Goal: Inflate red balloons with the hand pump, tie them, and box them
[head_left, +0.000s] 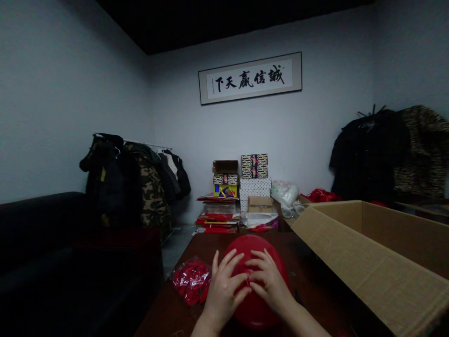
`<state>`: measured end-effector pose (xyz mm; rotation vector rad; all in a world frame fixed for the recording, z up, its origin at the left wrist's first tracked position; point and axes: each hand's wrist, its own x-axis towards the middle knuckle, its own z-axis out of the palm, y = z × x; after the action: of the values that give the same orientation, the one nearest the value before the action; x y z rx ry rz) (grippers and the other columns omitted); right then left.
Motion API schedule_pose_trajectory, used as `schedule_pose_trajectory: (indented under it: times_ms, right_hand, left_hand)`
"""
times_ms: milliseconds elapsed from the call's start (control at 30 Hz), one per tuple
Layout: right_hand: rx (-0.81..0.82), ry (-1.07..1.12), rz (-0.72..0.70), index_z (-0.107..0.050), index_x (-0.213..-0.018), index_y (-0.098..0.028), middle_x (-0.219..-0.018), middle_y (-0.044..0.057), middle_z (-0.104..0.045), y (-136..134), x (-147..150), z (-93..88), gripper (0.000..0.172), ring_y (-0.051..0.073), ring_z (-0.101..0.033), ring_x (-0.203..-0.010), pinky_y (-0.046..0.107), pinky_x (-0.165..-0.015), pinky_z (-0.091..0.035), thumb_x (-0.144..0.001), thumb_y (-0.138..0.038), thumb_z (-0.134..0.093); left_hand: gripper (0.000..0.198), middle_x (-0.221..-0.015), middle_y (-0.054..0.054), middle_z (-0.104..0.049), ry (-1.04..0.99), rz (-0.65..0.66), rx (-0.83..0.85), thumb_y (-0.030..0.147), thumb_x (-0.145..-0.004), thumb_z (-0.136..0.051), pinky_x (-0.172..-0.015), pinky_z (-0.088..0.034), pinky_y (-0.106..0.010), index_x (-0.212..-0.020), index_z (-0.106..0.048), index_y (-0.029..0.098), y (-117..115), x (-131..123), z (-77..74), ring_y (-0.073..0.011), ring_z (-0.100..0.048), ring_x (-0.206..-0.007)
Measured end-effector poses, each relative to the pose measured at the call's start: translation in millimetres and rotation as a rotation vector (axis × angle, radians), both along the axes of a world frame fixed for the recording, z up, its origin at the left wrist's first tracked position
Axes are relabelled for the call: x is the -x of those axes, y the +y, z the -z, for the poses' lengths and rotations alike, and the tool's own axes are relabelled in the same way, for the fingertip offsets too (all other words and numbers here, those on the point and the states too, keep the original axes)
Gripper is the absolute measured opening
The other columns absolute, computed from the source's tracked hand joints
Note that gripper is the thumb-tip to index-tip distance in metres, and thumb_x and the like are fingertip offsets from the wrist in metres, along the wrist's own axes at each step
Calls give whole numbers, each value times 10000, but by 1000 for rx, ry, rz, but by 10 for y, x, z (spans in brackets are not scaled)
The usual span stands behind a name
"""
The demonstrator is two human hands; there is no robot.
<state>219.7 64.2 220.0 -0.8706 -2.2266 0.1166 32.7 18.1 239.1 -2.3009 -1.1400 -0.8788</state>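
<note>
A large, smooth, round red object (257, 311), whose kind I cannot make out for certain, sits at the near end of the dark wooden table (298, 276). Over its middle my left hand (226, 281) comes in from the left, thumb and forefinger pinched. Facing it, my right hand (268, 281) pinches at the same spot. Between the fingertips shows a thin red string (249, 279); the other fingers of both hands are raised and spread. Left of my left hand lies a clear plastic bag (192, 280) filled with red pieces.
An open cardboard box (372, 262) fills the right side. Behind the table are stacked patterned boxes (254, 173), red flat packs (217, 220) and a white plastic bag (285, 192). A dark sofa (42, 262) and hanging coats (140, 182) stand left; more coats (372, 154) hang right.
</note>
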Motion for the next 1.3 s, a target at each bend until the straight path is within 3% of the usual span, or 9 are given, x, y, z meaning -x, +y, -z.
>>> schedule_pose_trajectory:
  times_ms: [467, 733, 900, 1000, 1067, 1167, 1300]
  right_hand:
    - [44, 114, 0, -685, -788, -338, -1162, -2, -634, 47, -53, 44, 114, 241, -411, -1249, 606, -1059, -255, -763, -325, -574]
    - [17, 103, -1, -686, -841, -361, -1174, 2, -637, 7, -48, -24, 134, 252, -413, -1257, 636, -1058, -242, -768, -376, -574]
    - [31, 64, 23, -652, -949, -378, -1283, 7, -567, -13, -53, -1, 207, 269, -375, -1292, 670, -1058, -196, -767, -429, -566]
    - [-1, 167, 60, -612, -1061, -323, -1293, 65, -555, -20, -71, -4, 336, 276, -387, -1284, 633, -1045, -276, -743, -430, -597]
    - [-24, 232, 82, -647, -993, -301, -1234, 77, -594, -38, -81, -41, 271, 272, -406, -1268, 606, -1040, -307, -759, -419, -579]
    - [-39, 184, 74, -683, -835, -344, -1155, 26, -635, -86, -76, -125, 162, 262, -409, -1261, 629, -1062, -246, -781, -420, -551]
    - [-57, 107, 107, -670, -848, -376, -1148, -6, -637, -146, -32, -192, 151, 265, -406, -1258, 663, -1071, -167, -771, -441, -558]
  left_hand:
    - [283, -1335, -27, -531, 81, 55, -57, 247, -836, -530, -1069, -165, -639, -1096, -604, 330, 46, -6, -25, -244, -401, -1276]
    - [211, -1246, -20, -609, -16, 76, -85, 211, -828, -540, -1070, -215, -620, -982, -652, 301, 98, -30, 53, -232, -436, -1253]
    - [224, -1243, -33, -610, -62, 58, -55, 181, -844, -502, -1058, -238, -631, -993, -638, 277, 107, -76, 43, -237, -440, -1251]
    - [212, -1240, -50, -611, -94, 59, -59, 165, -843, -494, -1051, -250, -635, -970, -637, 258, 116, -96, 35, -241, -444, -1250]
    - [213, -1231, -59, -617, -106, 61, -66, 153, -843, -488, -1050, -255, -634, -968, -631, 248, 118, -107, 40, -242, -451, -1247]
    - [220, -1235, -63, -614, -106, 57, -70, 129, -842, -468, -1049, -255, -638, -950, -627, 237, 108, -129, 51, -245, -451, -1250]
    - [241, -1277, -69, -581, -86, 54, -78, 93, -830, -448, -1047, -254, -644, -922, -627, 225, 95, -164, 51, -255, -430, -1267]
